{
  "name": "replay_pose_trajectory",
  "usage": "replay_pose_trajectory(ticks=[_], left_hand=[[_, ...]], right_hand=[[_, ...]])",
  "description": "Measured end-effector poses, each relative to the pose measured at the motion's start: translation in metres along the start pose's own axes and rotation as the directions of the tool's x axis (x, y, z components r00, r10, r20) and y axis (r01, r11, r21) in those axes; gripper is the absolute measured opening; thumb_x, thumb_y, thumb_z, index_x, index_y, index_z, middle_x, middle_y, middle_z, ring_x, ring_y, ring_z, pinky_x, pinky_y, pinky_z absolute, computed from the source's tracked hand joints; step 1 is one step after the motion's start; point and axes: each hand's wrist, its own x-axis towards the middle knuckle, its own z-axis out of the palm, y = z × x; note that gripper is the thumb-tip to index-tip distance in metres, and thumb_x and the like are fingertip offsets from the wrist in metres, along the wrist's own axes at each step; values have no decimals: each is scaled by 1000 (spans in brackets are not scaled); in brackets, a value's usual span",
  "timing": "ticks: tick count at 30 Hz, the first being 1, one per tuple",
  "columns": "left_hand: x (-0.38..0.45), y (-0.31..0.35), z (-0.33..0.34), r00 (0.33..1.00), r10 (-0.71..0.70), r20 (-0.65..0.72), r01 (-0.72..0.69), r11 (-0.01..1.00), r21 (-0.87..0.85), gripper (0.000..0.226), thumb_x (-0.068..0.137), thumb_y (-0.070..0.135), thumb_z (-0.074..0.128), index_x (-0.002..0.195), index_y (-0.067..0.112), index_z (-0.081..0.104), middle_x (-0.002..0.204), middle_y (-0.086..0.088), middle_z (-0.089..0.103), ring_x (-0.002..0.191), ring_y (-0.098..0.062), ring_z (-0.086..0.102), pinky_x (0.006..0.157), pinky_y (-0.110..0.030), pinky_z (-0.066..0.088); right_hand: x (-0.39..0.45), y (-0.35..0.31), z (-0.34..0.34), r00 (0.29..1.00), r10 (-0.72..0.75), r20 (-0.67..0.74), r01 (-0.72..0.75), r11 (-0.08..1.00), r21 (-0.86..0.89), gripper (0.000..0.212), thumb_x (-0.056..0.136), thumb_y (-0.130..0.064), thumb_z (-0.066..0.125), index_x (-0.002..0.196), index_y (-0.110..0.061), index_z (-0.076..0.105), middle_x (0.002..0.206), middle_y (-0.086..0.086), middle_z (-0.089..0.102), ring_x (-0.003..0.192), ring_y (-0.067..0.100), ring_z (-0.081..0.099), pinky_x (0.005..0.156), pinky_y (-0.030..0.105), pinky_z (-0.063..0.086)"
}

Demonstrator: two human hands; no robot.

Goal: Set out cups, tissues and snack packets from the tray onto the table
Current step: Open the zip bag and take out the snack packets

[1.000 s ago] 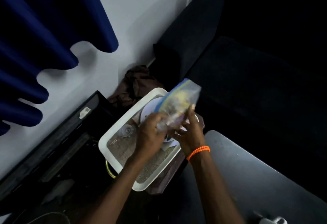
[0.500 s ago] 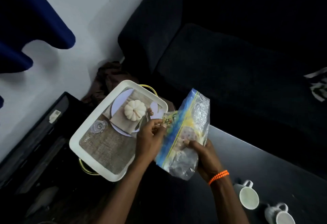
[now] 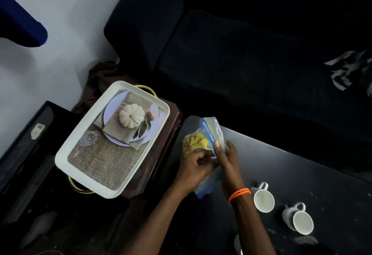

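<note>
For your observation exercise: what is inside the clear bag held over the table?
Inside the bag a yellow packet with dark lettering shows. The left hand and right hand cover the bag's middle, hiding any other contents.

Clear zip bag [image 3: 211, 134] with blue seal and yellow snack packet [image 3: 194, 144] inside, held over dark table [image 3: 291, 174] edge, white tray [image 3: 112, 140] with pumpkin print at left, two white cups [image 3: 263, 198] upright on table at right

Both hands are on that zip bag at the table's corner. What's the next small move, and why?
Probably draw the yellow snack packet clear of the clear zip bag and lay it on the dark table. The left hand grips the packet end, the right hand pinches the bag, and two white cups already stand there.
</note>
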Motion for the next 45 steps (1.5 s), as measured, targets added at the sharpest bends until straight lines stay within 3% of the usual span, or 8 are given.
replay_pose_trajectory(ticks=[6,16,21,31,36,39,41,45], left_hand=[[5,13,8,988,83,-127,-73,994,79,13,81,31,74,84,43,75,82,15,77,75,4,70,69,-16,54],[6,11,-1,982,-65,-178,9,955,-297,24,89,36,63,91,15,74,74,-4,71,70,-14,68,63,-27,56],[9,4,-10,978,-9,-211,-15,993,-113,20,98,37,65,91,19,71,77,-1,76,72,-14,75,67,-30,61],[4,26,-70,969,121,-214,-132,990,-38,48,93,58,57,81,11,62,75,-4,66,71,-14,63,71,-35,54],[-10,38,-87,938,247,-243,-198,958,209,50,90,55,60,60,23,37,55,11,33,54,-8,31,54,-31,31],[-16,42,-86,909,339,-241,-268,920,285,52,93,49,60,61,23,29,54,11,25,52,-4,25,49,-28,25],[-17,42,-85,901,351,-256,-271,915,299,53,93,49,60,60,23,28,53,10,26,51,-3,26,48,-28,26],[-19,38,-82,896,326,-303,-231,922,311,53,90,52,59,60,20,30,53,8,27,52,-4,27,50,-31,28]], right_hand=[[1,-12,-3,996,-89,-3,89,994,63,18,97,-18,67,111,-12,77,108,14,78,103,24,72,93,42,57],[1,-17,-6,989,-94,115,109,986,-128,15,95,-28,69,94,-18,80,88,0,80,82,13,74,69,29,57],[-3,-13,1,980,-164,116,191,940,-284,22,100,-19,63,81,-19,73,71,-13,72,64,-6,61,61,12,46],[0,-39,-1,967,-199,-159,131,925,-357,31,104,-26,54,86,-4,67,84,21,70,77,35,66,70,43,55],[-23,-58,3,772,-527,-356,269,778,-568,11,94,-18,70,88,-11,64,92,8,65,87,27,64,77,43,56],[-50,-66,19,649,-749,-133,567,593,-572,6,93,-16,72,93,-19,67,90,-2,66,82,13,65,74,24,55],[-52,-62,35,740,-670,60,590,605,-535,7,92,-15,72,95,-21,72,88,-5,72,80,9,70,74,22,56],[-17,-33,74,963,-219,159,249,490,-835,30,94,-14,59,123,-13,66,116,15,73,108,34,68,94,41,53]])
